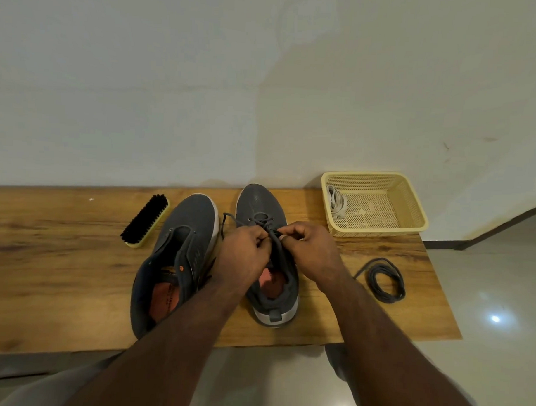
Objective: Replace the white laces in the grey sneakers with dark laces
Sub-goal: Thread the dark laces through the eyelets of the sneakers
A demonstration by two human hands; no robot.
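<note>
Two grey sneakers stand toe-away on the wooden table [61, 256]. The left sneaker [180, 230] has no lace in its eyelets. The right sneaker [260, 202] carries a dark lace [260, 218] through its front eyelets, with a loop trailing off to the left. My left hand [243, 250] and my right hand [310, 250] meet over this shoe's tongue, each pinching a strand of the dark lace. A second dark lace [385, 280] lies coiled on the table to the right. White laces [336, 202] sit bunched in a yellow basket [412, 208].
A black-bristled shoe brush [145, 220] lies left of the sneakers. The basket stands at the table's back right corner against a pale wall. The table's right edge runs just past the coiled lace, with glossy floor beyond and below.
</note>
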